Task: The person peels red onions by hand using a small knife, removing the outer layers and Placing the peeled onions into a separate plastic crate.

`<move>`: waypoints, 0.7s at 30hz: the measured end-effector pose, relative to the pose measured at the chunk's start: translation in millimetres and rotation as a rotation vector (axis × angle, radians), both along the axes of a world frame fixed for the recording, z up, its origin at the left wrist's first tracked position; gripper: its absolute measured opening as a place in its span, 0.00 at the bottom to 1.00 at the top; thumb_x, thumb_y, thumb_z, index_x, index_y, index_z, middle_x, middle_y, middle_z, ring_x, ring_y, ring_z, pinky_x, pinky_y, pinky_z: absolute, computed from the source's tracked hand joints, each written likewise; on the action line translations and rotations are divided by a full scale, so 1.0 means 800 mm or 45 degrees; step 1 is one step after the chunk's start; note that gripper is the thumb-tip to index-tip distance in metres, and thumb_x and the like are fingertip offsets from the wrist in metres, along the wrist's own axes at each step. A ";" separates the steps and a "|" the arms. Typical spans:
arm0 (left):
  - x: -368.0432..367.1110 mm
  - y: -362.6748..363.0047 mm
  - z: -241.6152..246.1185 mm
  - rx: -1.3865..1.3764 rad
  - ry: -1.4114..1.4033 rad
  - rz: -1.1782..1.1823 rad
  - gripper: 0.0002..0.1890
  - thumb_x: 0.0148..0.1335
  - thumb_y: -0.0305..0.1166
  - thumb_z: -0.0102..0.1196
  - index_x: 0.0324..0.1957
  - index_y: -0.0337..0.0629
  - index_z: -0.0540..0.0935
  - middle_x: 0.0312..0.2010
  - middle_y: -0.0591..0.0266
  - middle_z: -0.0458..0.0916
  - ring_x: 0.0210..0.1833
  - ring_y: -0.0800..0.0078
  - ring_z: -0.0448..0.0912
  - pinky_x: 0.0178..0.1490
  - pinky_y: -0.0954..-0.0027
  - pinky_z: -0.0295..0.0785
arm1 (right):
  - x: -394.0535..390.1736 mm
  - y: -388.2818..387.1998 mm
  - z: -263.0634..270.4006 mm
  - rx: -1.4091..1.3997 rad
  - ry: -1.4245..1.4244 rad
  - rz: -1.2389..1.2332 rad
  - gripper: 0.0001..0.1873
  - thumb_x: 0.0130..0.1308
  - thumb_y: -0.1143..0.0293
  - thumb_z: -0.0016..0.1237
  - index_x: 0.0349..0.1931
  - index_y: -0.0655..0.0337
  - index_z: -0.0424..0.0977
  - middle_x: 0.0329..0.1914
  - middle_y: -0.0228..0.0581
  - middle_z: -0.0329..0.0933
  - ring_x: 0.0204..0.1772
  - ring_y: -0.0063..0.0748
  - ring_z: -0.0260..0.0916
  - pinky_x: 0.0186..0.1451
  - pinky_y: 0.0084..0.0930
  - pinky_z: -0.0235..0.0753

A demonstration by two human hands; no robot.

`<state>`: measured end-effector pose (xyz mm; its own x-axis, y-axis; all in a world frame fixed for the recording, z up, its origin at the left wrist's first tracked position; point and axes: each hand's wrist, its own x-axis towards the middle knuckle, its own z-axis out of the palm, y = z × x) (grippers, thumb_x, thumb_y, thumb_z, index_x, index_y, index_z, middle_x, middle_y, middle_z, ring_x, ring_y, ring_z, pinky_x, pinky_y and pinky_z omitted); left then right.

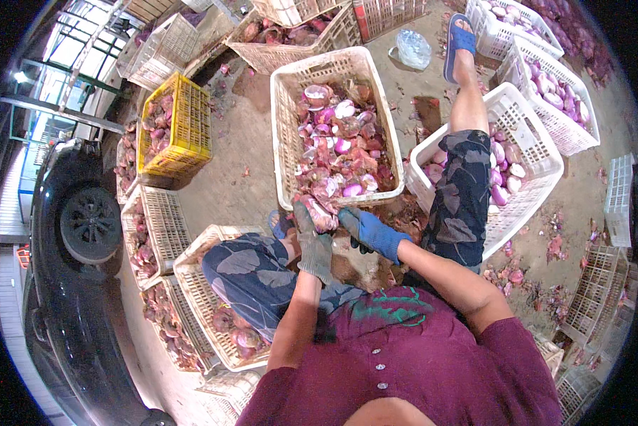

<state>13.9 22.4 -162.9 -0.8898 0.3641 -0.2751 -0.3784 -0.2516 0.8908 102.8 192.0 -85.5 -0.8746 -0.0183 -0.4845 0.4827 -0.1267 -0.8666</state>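
Note:
A partly peeled red onion [319, 214], with loose skin hanging from it, is gripped in my left hand [312, 237], which wears a grey glove. Close on its right is my right hand [371, 231] in a blue knitted glove; its fingers are bent near the onion's skin, and whether they pinch the skin or hold a small tool is hidden. Both hands are just below the near rim of a white plastic crate [277, 144], where red onions and torn skins lie. To the right, my leg reaches over another white crate [550, 160] with peeled onions [502, 196].
A yellow crate [191, 125] of unpeeled onions stands at the left, near a black car [74, 298]. More crates of onions [162, 229] line the left side. A clear plastic bag [412, 49] and scattered skins [556, 247] lie on the floor.

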 end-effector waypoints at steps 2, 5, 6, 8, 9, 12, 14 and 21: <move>0.007 0.022 0.038 0.060 -0.125 0.088 0.29 0.66 0.55 0.49 0.61 0.47 0.70 0.49 0.62 0.78 0.48 0.68 0.79 0.46 0.66 0.79 | -0.006 0.009 -0.006 0.045 0.134 -0.083 0.30 0.73 0.44 0.41 0.59 0.63 0.70 0.32 0.40 0.77 0.26 0.25 0.71 0.25 0.27 0.72; -0.020 0.037 0.122 0.110 -0.284 -0.153 0.36 0.66 0.62 0.51 0.64 0.44 0.70 0.53 0.61 0.79 0.50 0.67 0.80 0.53 0.64 0.78 | -0.029 0.027 -0.047 0.518 0.595 -0.214 0.33 0.73 0.45 0.43 0.65 0.64 0.67 0.50 0.59 0.79 0.48 0.51 0.80 0.52 0.38 0.77; -0.036 0.032 0.135 0.147 -0.358 -0.243 0.36 0.65 0.61 0.52 0.64 0.43 0.70 0.54 0.61 0.78 0.51 0.66 0.80 0.55 0.64 0.77 | -0.039 0.033 -0.039 0.543 0.584 -0.191 0.33 0.73 0.45 0.42 0.65 0.64 0.67 0.52 0.62 0.78 0.52 0.55 0.78 0.55 0.40 0.75; -0.035 0.039 0.196 0.077 0.105 -0.438 0.31 0.68 0.46 0.55 0.66 0.40 0.68 0.57 0.60 0.77 0.55 0.66 0.78 0.60 0.64 0.75 | -0.053 0.052 0.027 0.479 0.436 -0.070 0.33 0.72 0.44 0.42 0.65 0.63 0.67 0.52 0.64 0.77 0.57 0.58 0.76 0.58 0.42 0.74; -0.033 0.053 0.227 0.069 0.334 -0.517 0.29 0.69 0.39 0.56 0.67 0.38 0.66 0.59 0.59 0.76 0.57 0.66 0.78 0.62 0.64 0.74 | -0.060 0.059 0.015 0.589 0.544 -0.130 0.34 0.72 0.44 0.42 0.66 0.62 0.66 0.51 0.65 0.77 0.56 0.59 0.76 0.57 0.42 0.75; -0.102 0.065 0.231 0.300 -0.488 -0.357 0.28 0.68 0.20 0.53 0.69 0.37 0.63 0.61 0.57 0.74 0.60 0.67 0.76 0.65 0.62 0.73 | -0.082 0.077 0.050 0.695 0.619 -0.088 0.34 0.73 0.45 0.42 0.67 0.63 0.65 0.50 0.65 0.78 0.53 0.59 0.78 0.54 0.43 0.76; -0.118 0.068 0.222 0.084 -0.162 -0.351 0.23 0.69 0.32 0.56 0.64 0.41 0.70 0.56 0.60 0.78 0.56 0.67 0.79 0.58 0.63 0.79 | -0.099 0.088 0.049 0.703 0.718 -0.145 0.33 0.73 0.46 0.43 0.67 0.65 0.64 0.49 0.64 0.78 0.51 0.56 0.80 0.52 0.41 0.77; -0.165 0.093 0.219 0.211 -0.247 -0.313 0.18 0.68 0.30 0.57 0.59 0.40 0.75 0.50 0.59 0.81 0.51 0.66 0.82 0.54 0.62 0.82 | -0.142 0.124 0.048 0.190 0.638 -0.258 0.31 0.73 0.55 0.49 0.67 0.69 0.64 0.43 0.44 0.81 0.44 0.25 0.75 0.48 0.28 0.77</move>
<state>-118.0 96.4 12.2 -0.7073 0.6145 -0.3494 -0.6034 -0.2673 0.7513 -11.1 291.2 -47.4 -0.9775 0.2110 0.0070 -0.0142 -0.0324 -0.9994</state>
